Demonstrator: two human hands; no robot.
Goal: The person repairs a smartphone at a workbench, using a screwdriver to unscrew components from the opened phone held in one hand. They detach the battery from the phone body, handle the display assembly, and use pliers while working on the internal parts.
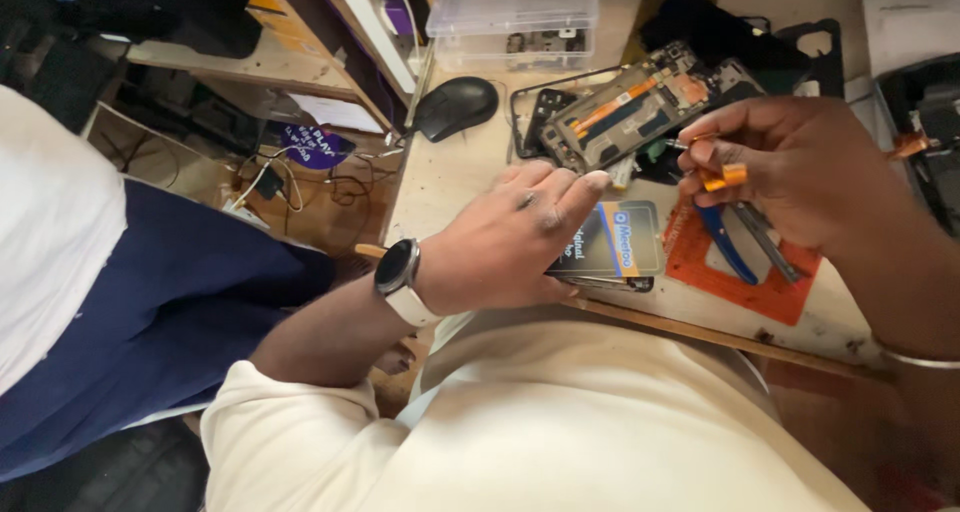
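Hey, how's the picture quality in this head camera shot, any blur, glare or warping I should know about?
Head view: the left hand and right hand are slightly motion-smeared, while the opened phone and black mouse look sharper; the light is soft and even with faint shadows; the white paper at top right looks washed out; wide-angle bending shows at the edges.

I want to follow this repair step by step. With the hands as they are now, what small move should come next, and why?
Probably bring the orange-banded tool in the right hand down to the opened phone frame. The tool is gripped just beside it, and the left hand presses the dark flat packet below.
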